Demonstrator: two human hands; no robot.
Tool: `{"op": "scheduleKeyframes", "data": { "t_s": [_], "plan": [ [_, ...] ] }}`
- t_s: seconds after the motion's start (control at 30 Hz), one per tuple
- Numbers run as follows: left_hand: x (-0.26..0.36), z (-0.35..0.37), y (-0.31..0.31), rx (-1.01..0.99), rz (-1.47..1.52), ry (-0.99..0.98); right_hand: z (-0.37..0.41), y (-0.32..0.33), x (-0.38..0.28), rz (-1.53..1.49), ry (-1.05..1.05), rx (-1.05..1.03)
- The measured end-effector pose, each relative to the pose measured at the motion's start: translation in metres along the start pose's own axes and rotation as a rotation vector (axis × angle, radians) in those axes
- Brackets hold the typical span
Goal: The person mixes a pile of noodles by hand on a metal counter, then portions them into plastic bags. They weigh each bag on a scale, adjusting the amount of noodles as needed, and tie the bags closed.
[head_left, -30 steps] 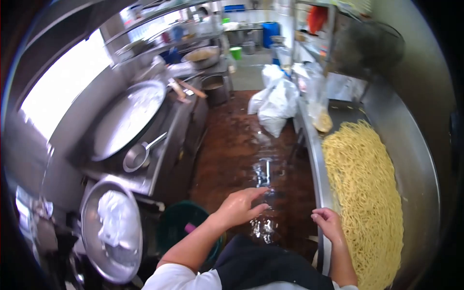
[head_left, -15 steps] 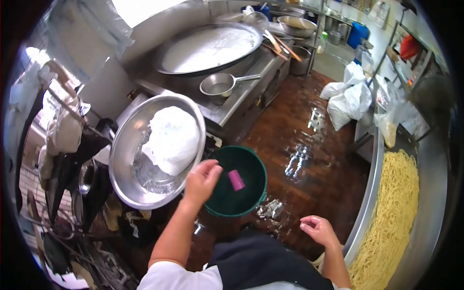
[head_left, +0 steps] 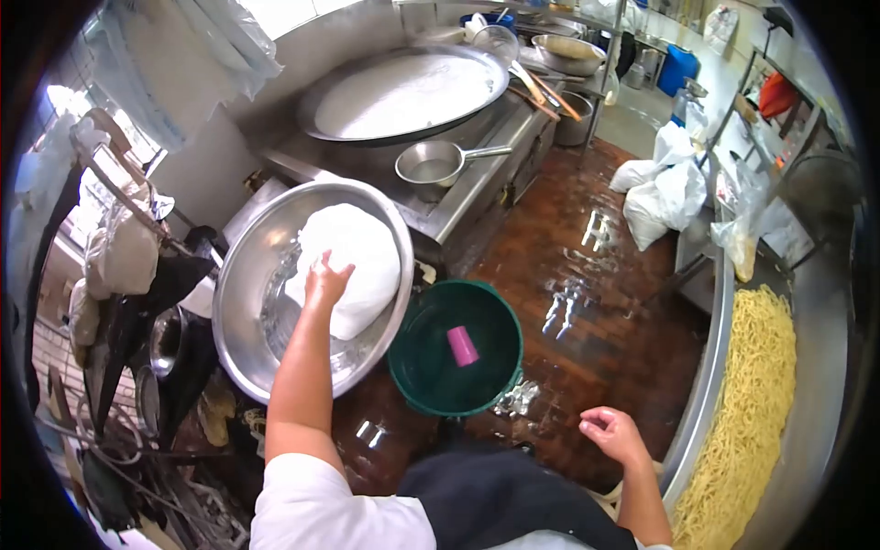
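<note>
My left hand (head_left: 327, 282) rests over a smooth, rounded white mass (head_left: 362, 247), its fingers spread at the mass's near left side. This mass lies in a large steel basin (head_left: 240, 316), with a shallow wet sheen on the basin's bottom. My right hand (head_left: 615, 434) hangs empty above the wet floor, fingers loosely bent and thumb apart. Between the two hands, just right of the basin, stands a dark green bucket (head_left: 431, 390) with a pink cylinder-shaped thing (head_left: 462, 346) inside.
A wide pan of white liquid (head_left: 403, 96) sits on the steel stove behind, with a long-handled saucepan (head_left: 431, 163) in front of it. Yellow noodles (head_left: 747, 412) fill a metal trough at the right. White bags (head_left: 665, 197) stand on the shiny brown floor (head_left: 587, 247).
My left hand has moved left from the basin's right rim onto the white mass, its fingers spreading. My right hand stays nearly where it was. The view has shifted slightly.
</note>
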State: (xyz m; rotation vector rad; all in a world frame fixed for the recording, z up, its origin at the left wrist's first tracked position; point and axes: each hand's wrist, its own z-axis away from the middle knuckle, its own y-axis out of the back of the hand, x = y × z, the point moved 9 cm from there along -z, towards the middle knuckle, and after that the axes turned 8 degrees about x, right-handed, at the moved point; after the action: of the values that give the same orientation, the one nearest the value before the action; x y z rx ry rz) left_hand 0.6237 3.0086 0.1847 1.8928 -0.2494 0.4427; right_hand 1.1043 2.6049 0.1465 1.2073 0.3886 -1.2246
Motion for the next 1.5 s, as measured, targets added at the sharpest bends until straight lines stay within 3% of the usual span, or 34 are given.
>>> {"op": "scheduleKeyframes", "data": {
  "t_s": [0.07, 0.13, 0.23, 0.27, 0.33, 0.37, 0.43, 0.6, 0.67, 0.7, 0.73, 0.77, 0.8, 0.87, 0.9, 1.0, 1.1, 1.13, 1.2, 1.23, 1.27, 1.33, 1.4, 1.5],
  "plan": [
    [-0.008, 0.009, -0.007, -0.196, -0.354, 0.039, 0.001, -0.009, -0.002, 0.007, -0.003, 0.050],
    [-0.039, -0.004, -0.010, -0.184, -0.327, 0.042, -0.001, -0.017, -0.014, 0.016, 0.007, 0.100],
    [-0.071, -0.035, 0.013, 0.085, -0.006, 0.025, -0.013, -0.032, -0.052, 0.023, 0.050, 0.071],
    [-0.074, -0.038, 0.021, 0.078, -0.008, 0.030, -0.019, -0.038, -0.058, 0.027, 0.058, 0.063],
    [-0.070, -0.045, 0.088, 0.469, 0.674, 0.005, -0.038, -0.050, -0.077, 0.015, 0.101, 0.050],
    [-0.063, -0.050, 0.105, 0.472, 0.682, 0.003, -0.043, -0.055, -0.104, 0.006, 0.135, 0.028],
    [-0.064, -0.052, 0.132, 0.460, 1.088, 0.111, -0.057, -0.068, -0.148, 0.011, 0.226, -0.008],
    [-0.029, -0.027, 0.178, 0.634, 1.322, 0.096, -0.068, -0.127, -0.259, -0.127, 0.430, -0.159],
    [-0.019, -0.004, 0.186, 0.730, 1.267, 0.291, -0.057, -0.148, -0.305, -0.099, 0.636, -0.108],
    [-0.012, 0.001, 0.177, 0.676, 1.317, 0.331, -0.050, -0.154, -0.326, 0.002, 0.684, -0.073],
    [0.000, 0.010, 0.173, 0.654, 1.340, 0.328, -0.048, -0.158, -0.333, -0.097, 0.694, -0.008],
    [0.020, 0.015, 0.157, 0.444, 1.528, 0.338, -0.048, -0.160, -0.345, -0.040, 0.685, 0.000],
    [0.045, 0.022, 0.144, 0.220, 1.703, 0.344, -0.048, -0.159, -0.351, -0.028, 0.821, 0.079],
    [0.065, 0.037, 0.133, 0.153, 1.708, 0.350, -0.068, -0.170, -0.326, -0.662, 0.450, -0.180],
    [0.070, 0.045, 0.117, 0.109, 1.750, 0.369, -0.074, -0.173, -0.312, -0.711, 0.226, -0.308],
    [0.087, 0.072, 0.092, -0.022, 1.769, 0.417, -0.063, -0.141, -0.299, -0.865, 0.339, -0.160],
    [0.108, 0.103, 0.052, -0.345, 1.804, 0.447, -0.061, -0.111, -0.264, -0.954, 0.275, -0.060],
    [0.107, 0.112, 0.042, -0.370, 1.800, 0.439, -0.062, -0.102, -0.247, -0.989, 0.220, -0.031],
    [0.134, 0.127, 0.052, -0.427, 1.470, 0.105, -0.057, -0.079, -0.224, -0.996, 0.227, 0.026],
    [0.134, 0.134, 0.058, -0.437, 1.296, 0.058, -0.050, -0.066, -0.217, -0.898, 0.296, 0.083],
    [0.137, 0.129, 0.078, -0.153, 1.068, -0.273, -0.043, -0.052, -0.212, -0.798, 0.363, 0.136],
    [0.185, 0.143, 0.135, -0.040, 0.923, -0.579, -0.029, -0.033, -0.202, -0.678, 0.434, 0.151],
    [0.242, 0.168, 0.150, -0.222, 0.865, -0.829, -0.020, -0.027, -0.195, -0.687, 0.441, 0.042],
    [0.283, 0.198, 0.137, -0.278, 0.660, -0.966, -0.011, -0.008, -0.173, -0.703, 0.363, 0.089]
  ]
}}
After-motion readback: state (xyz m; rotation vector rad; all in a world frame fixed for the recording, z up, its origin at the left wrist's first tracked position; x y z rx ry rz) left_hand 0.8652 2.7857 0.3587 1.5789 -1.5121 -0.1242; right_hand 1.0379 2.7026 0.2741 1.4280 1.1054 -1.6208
